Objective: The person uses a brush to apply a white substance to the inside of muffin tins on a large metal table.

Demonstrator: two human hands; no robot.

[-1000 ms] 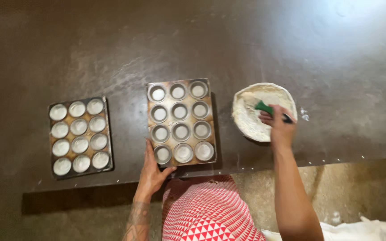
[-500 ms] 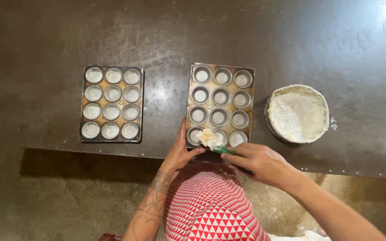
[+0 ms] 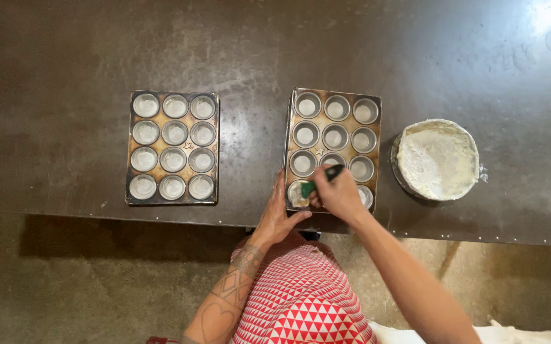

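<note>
So the right hand (image 3: 339, 194) is now working the green-handled brush (image 3: 317, 181) into the near-left cup of the middle muffin tin (image 3: 334, 146), fingers curled tight around the handle. A second ago that same hand was over at the round dish of white grease (image 3: 438, 159) on the right, loading the brush up, and half a second ago it was just arriving at the front row with a white blob on the bristles. That blob is not showing any more, so it looks like it's getting smeared into the cup, though the hand is covering part of the front row and it's hard to tell how coated that cup is. The left hand (image 3: 278, 216) is lying flat and open against the near-left corner of the tin, steadying it at the counter (image 3: 65, 51) edge, gripping nothing. The second tin (image 3: 172, 146) is sitting well apart to the left, its cups looking whitish already. Seems like the greasing of the middle tin is only just getting going.
</note>
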